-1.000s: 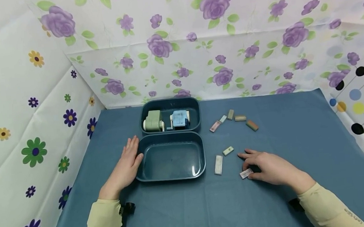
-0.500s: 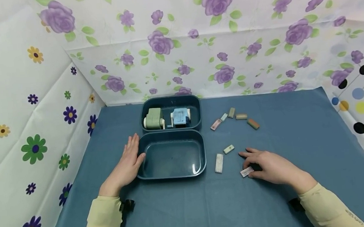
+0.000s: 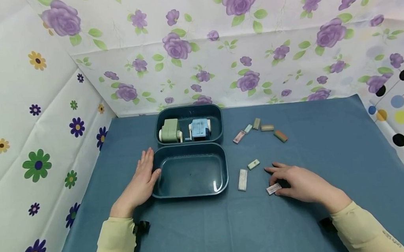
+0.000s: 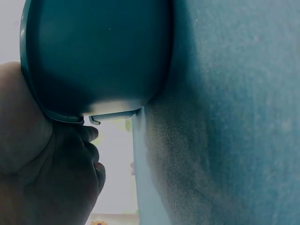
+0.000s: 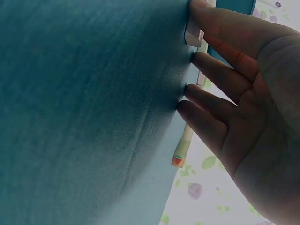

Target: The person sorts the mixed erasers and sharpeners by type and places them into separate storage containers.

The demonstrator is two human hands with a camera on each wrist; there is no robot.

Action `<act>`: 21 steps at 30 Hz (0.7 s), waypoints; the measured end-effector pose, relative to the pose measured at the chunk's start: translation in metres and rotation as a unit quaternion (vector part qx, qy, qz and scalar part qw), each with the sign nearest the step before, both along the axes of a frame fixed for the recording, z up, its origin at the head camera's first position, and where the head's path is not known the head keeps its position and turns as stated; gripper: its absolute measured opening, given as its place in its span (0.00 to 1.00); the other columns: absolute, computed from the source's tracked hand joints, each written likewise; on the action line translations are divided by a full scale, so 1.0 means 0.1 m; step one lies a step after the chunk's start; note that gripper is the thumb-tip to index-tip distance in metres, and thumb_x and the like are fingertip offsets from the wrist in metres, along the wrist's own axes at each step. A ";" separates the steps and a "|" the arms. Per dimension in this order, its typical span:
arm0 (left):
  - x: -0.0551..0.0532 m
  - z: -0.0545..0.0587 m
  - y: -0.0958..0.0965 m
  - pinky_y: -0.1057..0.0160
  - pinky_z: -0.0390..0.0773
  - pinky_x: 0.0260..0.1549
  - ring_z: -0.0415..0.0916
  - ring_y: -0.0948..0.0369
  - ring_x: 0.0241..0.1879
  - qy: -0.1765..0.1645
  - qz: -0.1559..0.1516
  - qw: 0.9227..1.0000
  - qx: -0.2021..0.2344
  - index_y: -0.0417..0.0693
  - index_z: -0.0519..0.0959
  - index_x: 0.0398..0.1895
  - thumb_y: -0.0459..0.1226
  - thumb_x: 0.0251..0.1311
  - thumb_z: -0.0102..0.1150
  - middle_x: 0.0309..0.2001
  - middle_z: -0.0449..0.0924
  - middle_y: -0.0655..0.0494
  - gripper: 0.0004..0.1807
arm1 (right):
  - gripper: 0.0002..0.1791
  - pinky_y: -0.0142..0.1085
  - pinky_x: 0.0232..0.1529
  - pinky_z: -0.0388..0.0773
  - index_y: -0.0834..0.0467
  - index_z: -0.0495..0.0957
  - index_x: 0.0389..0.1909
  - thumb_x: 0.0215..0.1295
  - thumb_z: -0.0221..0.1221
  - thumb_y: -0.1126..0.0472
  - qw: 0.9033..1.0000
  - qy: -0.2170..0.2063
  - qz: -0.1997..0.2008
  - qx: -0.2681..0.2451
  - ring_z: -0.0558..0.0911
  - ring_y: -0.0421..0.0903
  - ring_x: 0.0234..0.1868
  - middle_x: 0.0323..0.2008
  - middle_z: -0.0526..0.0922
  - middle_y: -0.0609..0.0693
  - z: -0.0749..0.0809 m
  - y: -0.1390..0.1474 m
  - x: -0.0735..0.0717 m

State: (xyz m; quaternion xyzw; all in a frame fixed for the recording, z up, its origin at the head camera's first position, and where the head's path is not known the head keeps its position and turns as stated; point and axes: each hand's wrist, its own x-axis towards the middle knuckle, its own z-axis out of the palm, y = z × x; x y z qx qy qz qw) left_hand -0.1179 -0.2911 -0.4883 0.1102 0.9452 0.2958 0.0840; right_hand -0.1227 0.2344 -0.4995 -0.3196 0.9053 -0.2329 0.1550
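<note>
No visible movement since the earlier frame: right hand (image 3: 298, 182) still pinches a small white rectangular block (image 3: 272, 189) low at the blue-clothed table (image 3: 196, 237), right of the nearer dark-teal rectangular tray (image 3: 192, 194); left hand (image 3: 140, 183), fingers straight, still touches that tray.

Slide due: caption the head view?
Right grip pinches a small white block; left grip rests against the front tray.

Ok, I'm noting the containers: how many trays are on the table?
2: the near tray, against the left hand, and the far tray, just behind it. I see no others.
</note>
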 end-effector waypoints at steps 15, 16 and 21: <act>-0.01 -0.03 0.00 0.36 0.33 0.80 0.24 0.41 0.85 0.011 0.001 1.000 0.005 0.36 0.35 0.87 0.45 0.89 0.40 0.87 0.30 0.40 0.40 | 0.11 0.58 0.62 0.80 0.39 0.86 0.48 0.69 0.73 0.57 1.000 -0.002 -0.009 0.016 0.69 0.62 0.77 0.73 0.76 0.54 0.08 -0.05 -0.03; -0.01 -0.04 0.00 0.36 0.33 0.80 0.24 0.42 0.85 0.011 0.001 1.000 0.005 0.36 0.35 0.87 0.45 0.89 0.40 0.87 0.30 0.40 0.40 | 0.11 0.58 0.62 0.80 0.39 0.86 0.48 0.69 0.73 0.56 1.000 -0.003 -0.010 0.017 0.70 0.61 0.77 0.73 0.77 0.54 0.08 -0.05 -0.04; -0.01 -0.03 0.00 0.36 0.33 0.80 0.23 0.42 0.85 0.012 0.001 1.000 0.010 0.36 0.35 0.87 0.43 0.88 0.41 0.87 0.30 0.40 0.39 | 0.10 0.57 0.60 0.81 0.39 0.85 0.47 0.70 0.73 0.56 1.000 -0.004 -0.014 0.016 0.71 0.62 0.76 0.72 0.78 0.56 0.08 -0.05 -0.05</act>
